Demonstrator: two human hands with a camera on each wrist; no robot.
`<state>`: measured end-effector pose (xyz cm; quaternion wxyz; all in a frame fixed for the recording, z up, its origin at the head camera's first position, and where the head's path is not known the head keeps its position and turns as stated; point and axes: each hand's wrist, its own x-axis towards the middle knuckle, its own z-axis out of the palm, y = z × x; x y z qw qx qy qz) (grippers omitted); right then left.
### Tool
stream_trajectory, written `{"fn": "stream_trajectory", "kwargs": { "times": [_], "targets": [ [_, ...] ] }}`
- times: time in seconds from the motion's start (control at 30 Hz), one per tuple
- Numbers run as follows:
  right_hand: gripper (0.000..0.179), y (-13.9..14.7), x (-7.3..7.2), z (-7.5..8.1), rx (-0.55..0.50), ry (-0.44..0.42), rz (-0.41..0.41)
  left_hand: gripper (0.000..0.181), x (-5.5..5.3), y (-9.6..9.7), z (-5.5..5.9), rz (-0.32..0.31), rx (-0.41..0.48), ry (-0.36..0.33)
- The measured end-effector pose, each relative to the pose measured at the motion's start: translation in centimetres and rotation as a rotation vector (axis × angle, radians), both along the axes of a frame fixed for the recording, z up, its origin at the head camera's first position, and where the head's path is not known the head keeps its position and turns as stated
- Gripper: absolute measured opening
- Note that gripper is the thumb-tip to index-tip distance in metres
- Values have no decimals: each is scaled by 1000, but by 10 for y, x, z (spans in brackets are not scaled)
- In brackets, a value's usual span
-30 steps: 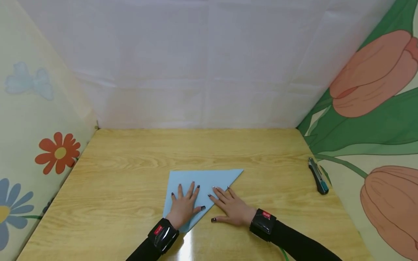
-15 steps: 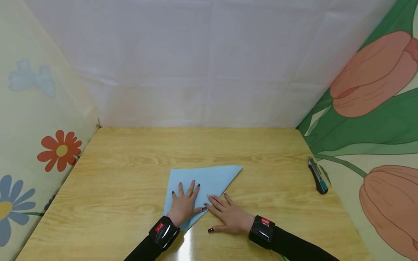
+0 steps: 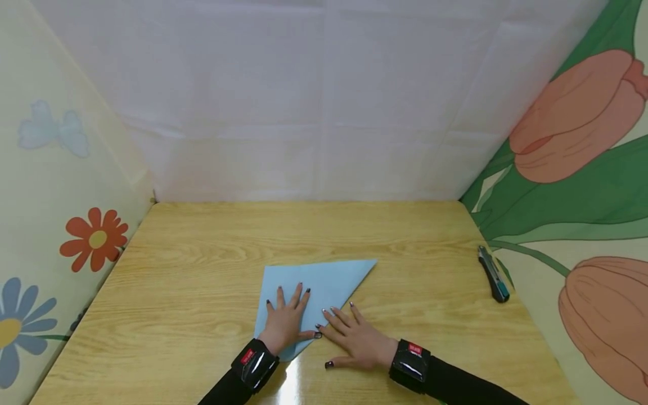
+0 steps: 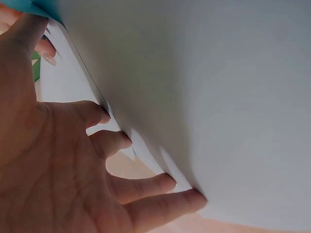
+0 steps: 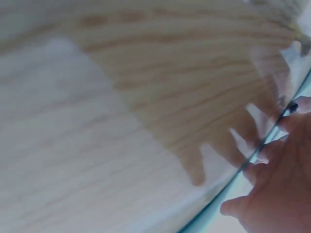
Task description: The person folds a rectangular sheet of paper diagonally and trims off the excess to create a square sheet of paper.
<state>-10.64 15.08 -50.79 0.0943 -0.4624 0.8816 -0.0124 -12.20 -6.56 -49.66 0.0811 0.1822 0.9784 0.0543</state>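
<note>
A light blue sheet of paper, folded with a slanting edge at its lower right, lies on the table in the head view. My left hand rests spread on its left part, the thumb reaching toward the slanting edge. At that edge, the straight fingertips of my right hand touch the paper while its thumb sticks out over the wood. In the left wrist view my left hand presses its fingertips on the paper, which looks grey there. The right wrist view has my right hand along the teal-looking paper edge.
A utility knife lies at the right edge of the wooden table. A white sheet hangs behind the table. Flower-patterned walls flank both sides.
My right hand has slid down along the slanting edge, toward the near corner of the paper. My left hand stays in place, its thumb slightly lower. The paper's top edge has tilted a little.
</note>
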Motion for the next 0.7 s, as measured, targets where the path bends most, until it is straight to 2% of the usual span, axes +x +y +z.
{"fn": "stream_trajectory", "kwargs": {
  "times": [0.17,0.23,0.33,0.5,0.7],
  "targets": [
    [70,2,-1,-3,-18,-1,5,92,-1,-1,1,-5,9,-1],
    [71,3,-3,-4,-50,-29,-9,93,-1,-1,2,-2,11,-11],
    [72,7,-9,-4,-89,-70,-61,96,-1,0,2,2,17,-23],
    [72,20,-21,-5,-96,-97,-173,97,0,0,0,2,28,-23],
    [74,26,-28,-5,-79,-146,-207,96,-1,-1,-1,0,24,-17]
  ]
}}
